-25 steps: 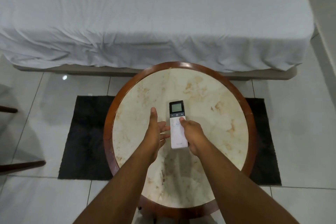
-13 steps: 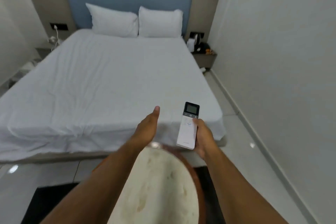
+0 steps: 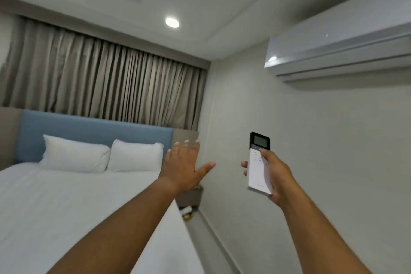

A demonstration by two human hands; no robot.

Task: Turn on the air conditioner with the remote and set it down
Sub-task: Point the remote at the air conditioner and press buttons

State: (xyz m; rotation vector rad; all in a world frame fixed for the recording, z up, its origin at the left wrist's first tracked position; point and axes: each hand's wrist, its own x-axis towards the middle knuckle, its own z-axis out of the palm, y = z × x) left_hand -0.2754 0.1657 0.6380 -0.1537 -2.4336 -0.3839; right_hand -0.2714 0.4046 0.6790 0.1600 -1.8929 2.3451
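My right hand [image 3: 274,172] grips a slim white remote [image 3: 258,169] with a dark screen at its top end. The thumb rests on the buttons just under the screen. The remote is raised and tilted up toward the white air conditioner [image 3: 342,44], which is mounted high on the right wall with its flap closed. My left hand [image 3: 185,165] hovers to the left of the remote, empty, fingers spread, not touching it.
A bed [image 3: 66,207] with white sheet, two pillows and a blue headboard [image 3: 93,129] fills the lower left. Grey curtains [image 3: 100,80] hang behind it. A small bedside shelf [image 3: 191,198] sits between bed and right wall.
The view has swung up from the round table to the wall and ceiling. My right hand has lifted the remote off the table and raised it toward the air conditioner; the left hand rose alongside.
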